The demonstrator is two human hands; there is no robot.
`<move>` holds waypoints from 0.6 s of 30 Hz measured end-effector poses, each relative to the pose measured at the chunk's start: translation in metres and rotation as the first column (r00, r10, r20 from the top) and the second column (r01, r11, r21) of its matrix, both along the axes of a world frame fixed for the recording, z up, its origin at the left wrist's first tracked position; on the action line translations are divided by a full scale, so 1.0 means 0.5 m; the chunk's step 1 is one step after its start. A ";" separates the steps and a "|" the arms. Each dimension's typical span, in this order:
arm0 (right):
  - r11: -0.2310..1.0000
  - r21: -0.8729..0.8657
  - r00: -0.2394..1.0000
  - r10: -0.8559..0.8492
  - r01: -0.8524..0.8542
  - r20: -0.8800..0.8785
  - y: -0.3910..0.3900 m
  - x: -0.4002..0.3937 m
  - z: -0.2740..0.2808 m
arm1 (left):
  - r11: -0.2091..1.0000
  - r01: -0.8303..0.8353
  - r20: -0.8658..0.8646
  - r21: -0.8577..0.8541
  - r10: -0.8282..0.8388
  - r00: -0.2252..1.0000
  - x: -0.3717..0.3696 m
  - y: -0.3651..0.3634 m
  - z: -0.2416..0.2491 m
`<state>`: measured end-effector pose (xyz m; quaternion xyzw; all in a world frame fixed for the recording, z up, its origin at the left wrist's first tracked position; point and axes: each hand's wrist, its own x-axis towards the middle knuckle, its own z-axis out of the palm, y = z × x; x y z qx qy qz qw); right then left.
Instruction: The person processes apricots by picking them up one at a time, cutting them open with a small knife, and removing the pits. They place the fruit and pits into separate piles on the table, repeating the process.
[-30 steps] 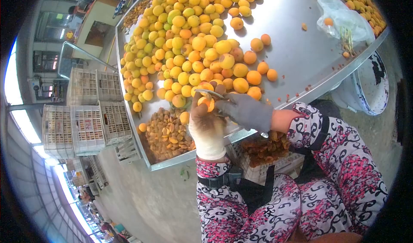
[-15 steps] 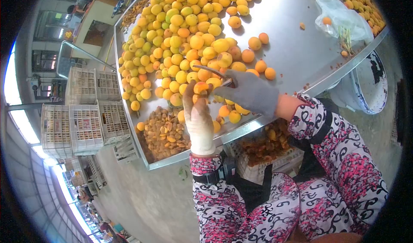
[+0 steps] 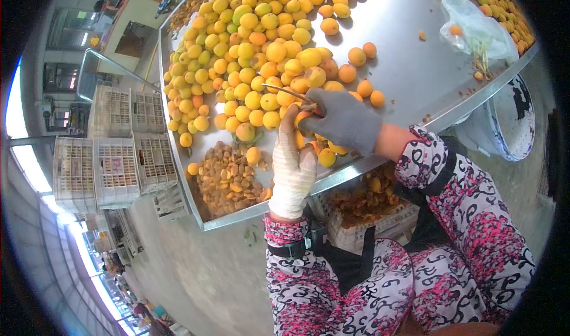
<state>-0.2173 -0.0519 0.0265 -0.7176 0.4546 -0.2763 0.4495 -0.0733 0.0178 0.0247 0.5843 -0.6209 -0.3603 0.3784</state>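
Observation:
My right hand, in a grey glove, is closed around a knife whose thin curved blade points left over the fruit. My left hand, in a pale striped glove, has its fingers closed on an apricot, which touches the right hand and is partly covered by it. Around both hands lie whole apricots, yellow to orange, heaped on a metal table. Left of my left hand is a pile of brown apricot pits, with one whole apricot at its edge.
Below the table edge, a crate holds opened apricot pieces. A white bucket stands at the right. A plastic bag lies on the far right of the table. Stacked plastic crates stand left of it.
My left hand has moved right, closer to my right hand, and now partly hides the apricot. A whole apricot now lies at the edge of the pit pile.

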 end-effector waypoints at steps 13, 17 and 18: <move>0.997 -0.073 0.998 0.000 -0.005 -0.070 -0.001 -0.008 -0.010 | 0.962 -0.203 -0.538 0.185 0.272 0.798 -0.001 0.006 0.019; 0.994 0.061 0.996 0.088 -0.090 0.028 0.005 -0.016 -0.009 | 1.000 0.004 -0.162 0.025 0.000 0.987 -0.015 0.014 0.001; 0.991 0.006 0.989 0.131 -0.130 -0.066 0.006 -0.025 -0.007 | 0.980 0.001 -0.437 0.201 0.089 0.895 -0.021 0.027 -0.002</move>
